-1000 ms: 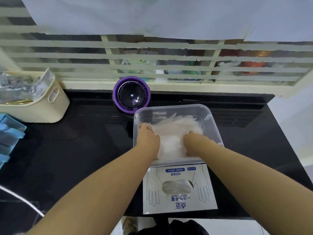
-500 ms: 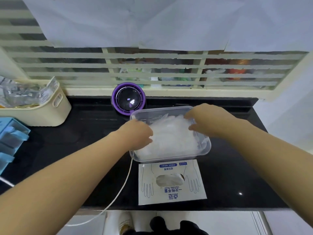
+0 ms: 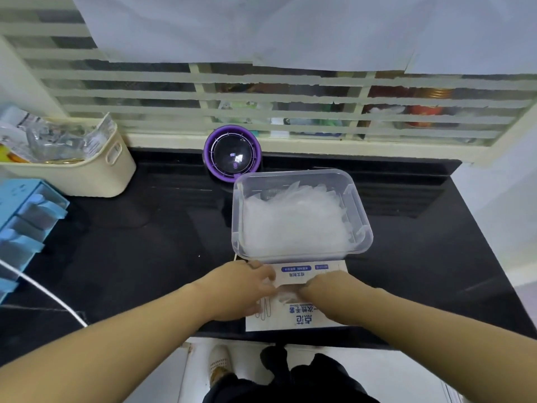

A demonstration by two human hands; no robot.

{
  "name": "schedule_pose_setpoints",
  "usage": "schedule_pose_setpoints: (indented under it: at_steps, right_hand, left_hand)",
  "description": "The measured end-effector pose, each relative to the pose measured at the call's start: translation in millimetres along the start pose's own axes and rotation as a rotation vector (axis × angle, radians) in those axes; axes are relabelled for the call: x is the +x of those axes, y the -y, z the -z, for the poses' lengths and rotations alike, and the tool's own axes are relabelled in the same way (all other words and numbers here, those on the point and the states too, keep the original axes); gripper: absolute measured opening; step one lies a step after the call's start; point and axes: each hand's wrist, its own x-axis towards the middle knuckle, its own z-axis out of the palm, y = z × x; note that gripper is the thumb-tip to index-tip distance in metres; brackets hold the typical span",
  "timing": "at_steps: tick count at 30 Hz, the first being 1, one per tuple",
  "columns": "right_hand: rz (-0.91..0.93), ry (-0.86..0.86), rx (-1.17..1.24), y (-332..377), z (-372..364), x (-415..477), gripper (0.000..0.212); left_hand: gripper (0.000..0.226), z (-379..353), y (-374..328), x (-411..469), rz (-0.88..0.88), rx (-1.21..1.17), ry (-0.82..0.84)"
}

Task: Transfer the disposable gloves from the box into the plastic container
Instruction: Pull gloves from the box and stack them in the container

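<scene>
While both hands rest on the box (image 3: 296, 275), which lies flat at the near edge of the counter (image 3: 145, 242), the container (image 3: 361, 219) stands just behind it, near wall at the box's far edge. The container holds a loose heap of clear gloves (image 3: 290, 225) that fills most of it.

Left hand (image 3: 241, 289): on the box's left part, fingers bent, tips at the central opening.

Right hand (image 3: 328, 289): on the right part, fingers curled down toward the same opening, tips hidden.

A bit of clear film (image 3: 286, 296) shows between the two hands. It is blurred, so whether either hand pinches it cannot be told.

Behind the container: purple round device (image 3: 232, 154). Far left: cream basket (image 3: 87, 175) and blue organiser (image 3: 23, 228).
</scene>
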Motion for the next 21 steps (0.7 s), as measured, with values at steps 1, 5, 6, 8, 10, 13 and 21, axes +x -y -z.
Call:
schedule_pose_setpoints:
  at_steps: [1,5,6,8,10,13,21]
  right_hand:
    - [0.008,-0.032,-0.018,0,-4,3,0.03]
    - [0.051,-0.107,-0.05,-4,-12,16,0.025]
    - [0.063,-0.108,-0.07,-4,-13,19,0.024]
    - [0.089,-0.121,-0.095,-5,-14,22,0.023]
    - [0.102,-0.155,-0.096,-6,-16,22,0.023]
    - [0.137,-0.288,-0.001,-11,-17,15,0.021]
    - [0.124,-0.922,0.503,-3,13,-20,0.027]
  left_hand:
    - [0.049,-1,-1,0,0.026,-0.019,0.027]
    - [0.051,-2,-1,0,0.039,-0.027,0.04]
    - [0.051,-2,-1,-1,0.038,-0.018,0.044]
    - [0.051,-2,-2,-1,0.039,-0.013,0.043]
    - [0.052,-3,-1,-1,0.048,-0.024,0.037]
    - [0.053,-4,-1,-1,0.061,-0.023,0.044]
    - [0.046,7,-5,-2,0.121,-0.013,0.103]
